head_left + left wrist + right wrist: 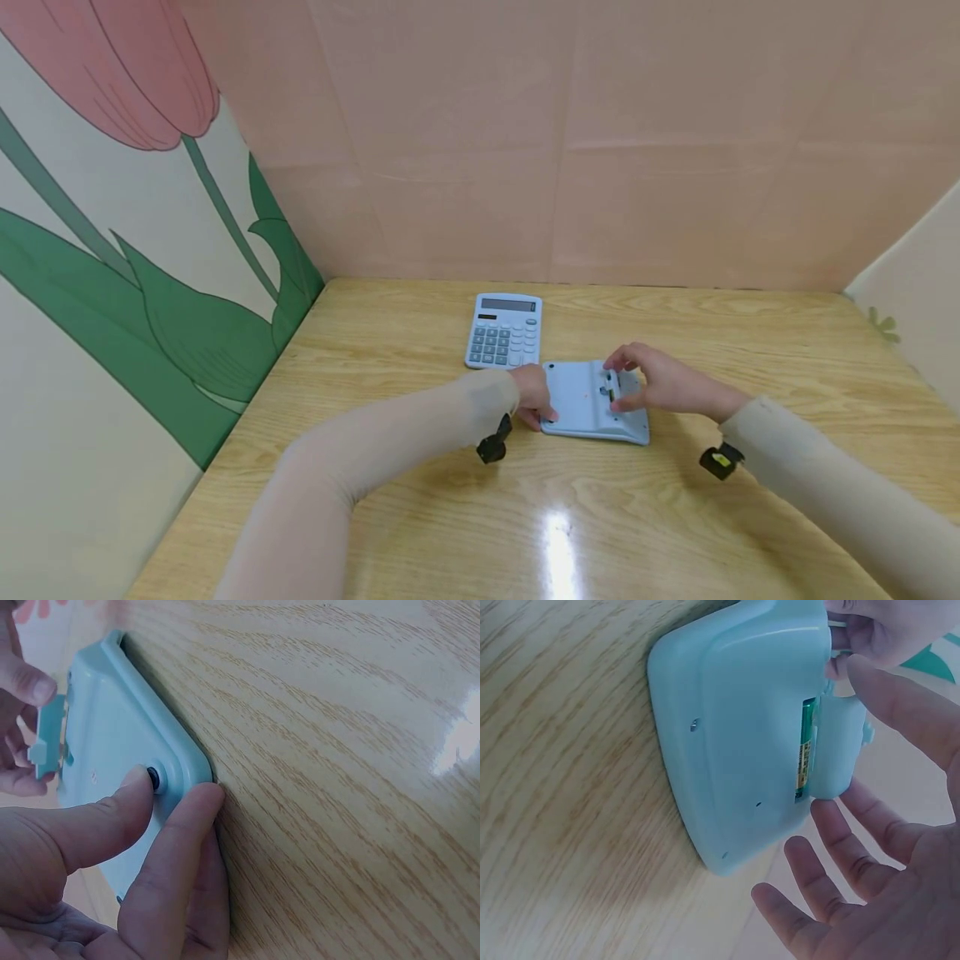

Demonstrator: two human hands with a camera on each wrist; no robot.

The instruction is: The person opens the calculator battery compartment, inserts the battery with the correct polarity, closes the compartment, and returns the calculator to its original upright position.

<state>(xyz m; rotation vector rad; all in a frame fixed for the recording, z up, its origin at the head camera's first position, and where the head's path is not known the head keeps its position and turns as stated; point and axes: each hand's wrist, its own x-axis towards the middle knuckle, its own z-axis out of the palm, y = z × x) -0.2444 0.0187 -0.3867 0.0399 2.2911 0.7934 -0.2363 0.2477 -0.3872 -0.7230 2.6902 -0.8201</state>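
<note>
A light blue calculator (572,393) lies face down on the table, its back upward. My left hand (531,390) grips its near left corner, with the thumb beside a round black foot (154,778) and fingers at the edge. On the right, my right hand (667,382) pinches the small battery cover (838,746) at its two ends, between thumb and fingers. The cover stands tilted up at the battery slot. Inside the slot, a green battery (805,750) shows in the right wrist view.
Behind and left of the face-down calculator, a second light blue calculator (504,332) lies face up, keys and display showing. The wooden table (420,533) meets a pinkish wall covering (562,167) at the back. A tulip-printed panel (202,333) borders the left side.
</note>
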